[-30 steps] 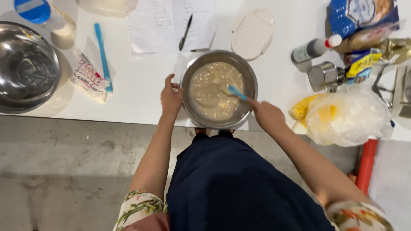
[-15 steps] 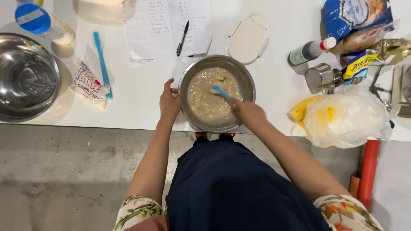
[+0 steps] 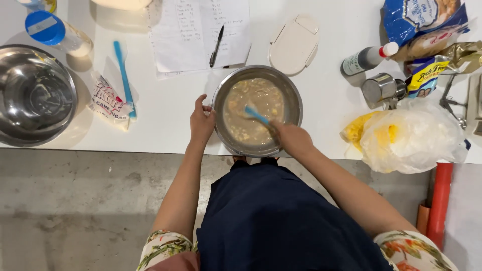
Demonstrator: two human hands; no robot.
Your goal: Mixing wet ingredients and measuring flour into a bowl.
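Metal mixing bowl (image 3: 290,90) sits at near edge of white worktop (image 3: 165,110), in front of the person, holding lumpy beige batter (image 3: 251,113). Left hand (image 3: 201,120) on bowl's left rim, fingers curled against the outside, thumb up at the rim. Right hand (image 3: 291,138) over bowl's near-right rim, fingers closed around a blue spatula (image 3: 256,115), blade in the batter. Behind bowl: handwritten paper sheets (image 3: 196,30) with a black pen (image 3: 216,46) on top, white oval lid (image 3: 293,45) to the right. Left: second blue spatula (image 3: 124,78) beside a sugar packet (image 3: 108,100), large empty steel bowl (image 3: 35,95). Right: metal measuring cup (image 3: 379,89), small bottle (image 3: 366,57), clear plastic bag (image 3: 406,138).
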